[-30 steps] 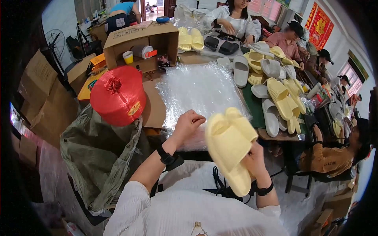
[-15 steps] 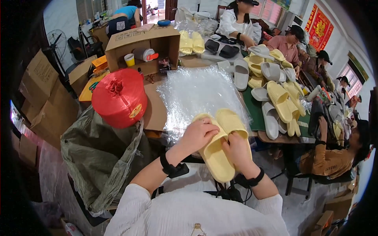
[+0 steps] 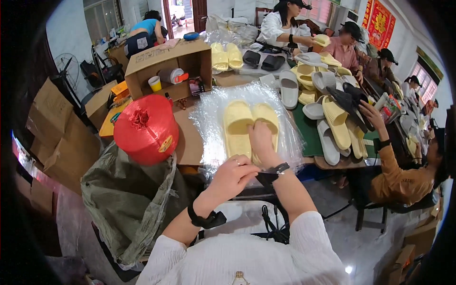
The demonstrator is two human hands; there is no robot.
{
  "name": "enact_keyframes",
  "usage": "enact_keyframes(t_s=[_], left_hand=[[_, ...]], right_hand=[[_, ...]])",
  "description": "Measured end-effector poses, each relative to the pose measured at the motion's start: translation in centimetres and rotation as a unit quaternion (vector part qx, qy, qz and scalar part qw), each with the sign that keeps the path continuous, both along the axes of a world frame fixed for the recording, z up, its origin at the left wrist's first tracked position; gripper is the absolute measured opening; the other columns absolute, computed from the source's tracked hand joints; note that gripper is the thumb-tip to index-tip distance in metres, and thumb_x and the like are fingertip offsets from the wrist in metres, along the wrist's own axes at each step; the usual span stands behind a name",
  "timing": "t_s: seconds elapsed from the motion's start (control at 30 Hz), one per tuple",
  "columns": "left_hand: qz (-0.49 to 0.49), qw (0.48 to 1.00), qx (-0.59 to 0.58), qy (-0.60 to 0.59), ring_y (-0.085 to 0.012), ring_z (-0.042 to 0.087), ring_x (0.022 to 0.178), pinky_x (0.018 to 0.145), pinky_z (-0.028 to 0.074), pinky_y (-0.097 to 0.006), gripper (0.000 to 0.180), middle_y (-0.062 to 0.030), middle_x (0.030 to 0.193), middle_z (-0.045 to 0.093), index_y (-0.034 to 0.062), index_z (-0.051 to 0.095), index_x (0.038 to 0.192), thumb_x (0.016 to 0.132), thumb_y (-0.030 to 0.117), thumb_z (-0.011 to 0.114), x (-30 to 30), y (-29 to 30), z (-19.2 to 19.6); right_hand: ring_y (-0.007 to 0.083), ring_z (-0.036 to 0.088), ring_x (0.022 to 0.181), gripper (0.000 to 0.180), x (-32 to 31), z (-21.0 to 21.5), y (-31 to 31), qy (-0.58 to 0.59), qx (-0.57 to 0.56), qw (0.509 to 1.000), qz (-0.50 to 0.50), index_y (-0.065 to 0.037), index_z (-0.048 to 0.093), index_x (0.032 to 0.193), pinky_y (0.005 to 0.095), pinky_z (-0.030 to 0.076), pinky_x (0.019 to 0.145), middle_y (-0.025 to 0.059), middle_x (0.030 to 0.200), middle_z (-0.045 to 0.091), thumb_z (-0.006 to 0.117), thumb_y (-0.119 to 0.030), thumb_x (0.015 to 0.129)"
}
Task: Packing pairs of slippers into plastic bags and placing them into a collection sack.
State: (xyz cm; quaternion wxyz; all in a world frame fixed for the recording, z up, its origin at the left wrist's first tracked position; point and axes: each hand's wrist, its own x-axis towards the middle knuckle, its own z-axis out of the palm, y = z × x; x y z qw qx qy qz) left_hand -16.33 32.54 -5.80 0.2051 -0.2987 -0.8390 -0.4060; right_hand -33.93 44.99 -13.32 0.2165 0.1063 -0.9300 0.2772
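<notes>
A pair of pale yellow slippers [image 3: 239,118] lies side by side on a stack of clear plastic bags [image 3: 211,111], toes pointing away from me. My right hand [image 3: 261,141] is closed on the slippers at their inner edges, its fingers partly hidden in the foot openings. Closer to me, my left hand [image 3: 233,176] is by the slippers' heels and the near edge of the bags. Its fingers are pressed together beside my right wristband [image 3: 272,173]; what they pinch, if anything, is hidden.
A red roll of plastic twine [image 3: 145,128] and an open cardboard box [image 3: 166,52] stand left of the bags. Below the roll hangs a grey-green woven sack [image 3: 128,204]. Yellow, grey and black slippers [image 3: 332,114] are heaped on the right, where a co-worker's hand [image 3: 373,115] reaches in.
The yellow slippers have moved forward from above my lap onto the plastic bags. My right hand went with them; my left hand has let go. At right, a co-worker has lifted black slippers.
</notes>
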Motion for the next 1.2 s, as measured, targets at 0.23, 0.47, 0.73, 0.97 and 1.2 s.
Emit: enact_keyframes(t_s=[0.23, 0.47, 0.73, 0.97, 1.2], left_hand=[[0.148, 0.988, -0.049, 0.014, -0.0306, 0.059, 0.092, 0.081, 0.049, -0.039, 0.053, -0.0141, 0.1, 0.059, 0.009, 0.06, 0.123, 0.074, 0.022, 0.078, 1.7, -4.1, -2.1], [0.217, 0.954, 0.047, -0.199, -0.0239, 0.061, 0.073, 0.069, 0.05, -0.035, 0.067, -0.0145, 0.094, 0.061, 0.0113, 0.043, 0.143, 0.082, 0.015, 0.07, 3.2, -5.8, -6.9], [0.197, 0.927, 0.223, -0.23, -0.0059, 0.054, 0.063, 0.058, 0.044, -0.021, 0.043, -0.0017, 0.072, 0.061, 0.0091, 0.058, 0.132, 0.09, 0.001, 0.055, 3.0, -6.0, -7.0], [0.191, 0.927, 0.25, -0.206, -0.0032, 0.05, 0.064, 0.057, 0.04, -0.019, 0.032, 0.0024, 0.072, 0.057, 0.0052, 0.065, 0.123, 0.092, 0.0, 0.056, 2.9, -6.4, -8.4], [0.196, 0.933, 0.236, -0.188, -0.0063, 0.054, 0.065, 0.059, 0.043, -0.022, 0.03, -0.0029, 0.073, 0.058, 0.0051, 0.069, 0.115, 0.089, -0.002, 0.057, 2.6, -6.9, -8.4]], right_hand=[[0.0424, 0.056, 0.101, 0.045, 11.9, 3.1, 2.6, 0.051, -0.006, 0.978, 0.203, -0.004, 0.059, 0.12, 0.0456, 0.045, 0.089, 0.0234, 0.107, 0.059, 0.071, -0.021, 0.081], [0.0131, 0.063, 0.069, 0.019, 19.8, 9.4, 11.7, -0.131, -0.121, 0.97, 0.164, 0.0, 0.07, 0.093, 0.0249, 0.048, 0.061, 0.0085, 0.08, 0.067, 0.076, -0.011, 0.079], [0.0204, 0.063, 0.074, 0.023, 15.0, 6.4, 19.2, -0.012, -0.089, 0.995, 0.038, -0.002, 0.068, 0.101, 0.0312, 0.049, 0.066, 0.0096, 0.085, 0.065, 0.074, -0.01, 0.08], [0.032, 0.056, 0.102, 0.044, 15.5, 7.1, 19.8, 0.099, 0.124, 0.986, 0.053, -0.012, 0.062, 0.117, 0.0409, 0.05, 0.083, 0.0094, 0.113, 0.058, 0.066, -0.001, 0.075], [0.0301, 0.062, 0.092, 0.039, 15.5, 3.4, 15.9, 0.014, 0.095, 0.963, 0.254, -0.011, 0.066, 0.109, 0.0383, 0.053, 0.082, 0.0113, 0.134, 0.056, 0.066, 0.003, 0.073]])
